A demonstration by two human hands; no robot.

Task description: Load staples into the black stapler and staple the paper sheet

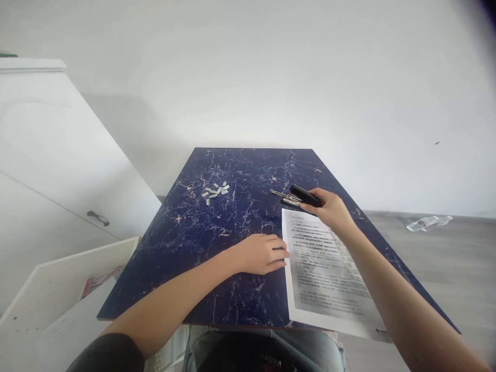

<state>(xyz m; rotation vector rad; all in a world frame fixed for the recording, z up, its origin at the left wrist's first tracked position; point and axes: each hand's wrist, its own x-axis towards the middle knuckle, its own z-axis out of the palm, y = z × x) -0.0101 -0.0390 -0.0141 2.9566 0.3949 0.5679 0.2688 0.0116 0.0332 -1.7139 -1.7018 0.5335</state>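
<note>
My right hand (pixel 332 206) is closed around a black stapler (pixel 306 196), held just above the top edge of a printed sheet of paper (pixel 321 268). The stapler's jaws are apart, and a metal part juts out from its left end. Palm down on the dark blue marbled table, my left hand (pixel 263 254) lies with its fingers stretched out and their tips at the sheet's left edge. Several short silver staple strips (pixel 216 192) lie scattered toward the table's far left. My right forearm covers part of the paper.
The blue table (pixel 248 170) stands against a white wall. At the left are a white cabinet (pixel 58 155) and an open drawer (pixel 89 253) with papers inside. A clear plastic wrapper (pixel 429 223) rests on the grey floor at the right.
</note>
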